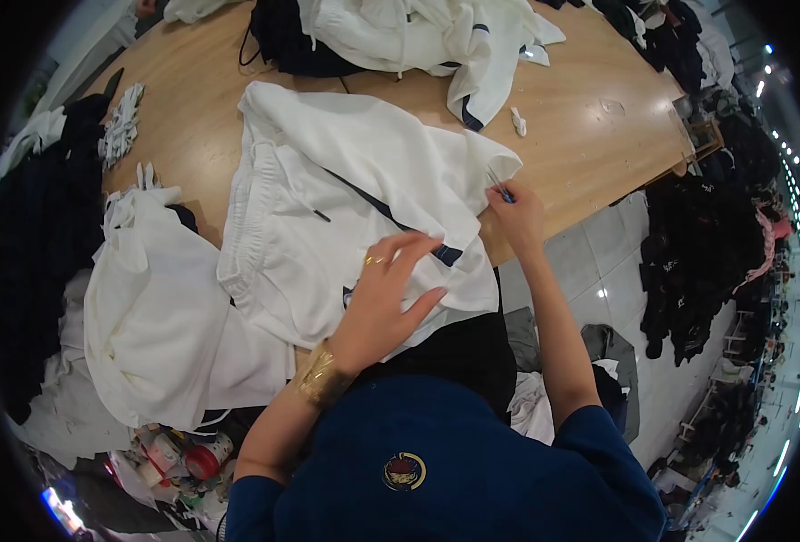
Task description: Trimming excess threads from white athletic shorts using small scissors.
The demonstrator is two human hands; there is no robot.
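White shorts [300, 235] lie spread on the table before me, with a gathered elastic waistband on the left, a dark-tipped drawstring and a navy stripe. Over their lower part hovers or rests my left hand [382, 289], its thumb and fingers apart and nothing in them; I cannot tell whether it touches the cloth. At the right edge of the shorts, my right hand [517, 217] is closed around small thread snips [505, 191] with a blue part and thin metal blades. The blades lie against the leg's raised corner.
More white and navy garments [391, 36] are heaped at the table's far side. White garments [160, 307] hang over its left edge, near a bundle of white cords [121, 125]. A small white scrap [518, 121] lies on the wooden table [589, 126]. Dark clothes [698, 262] are piled right.
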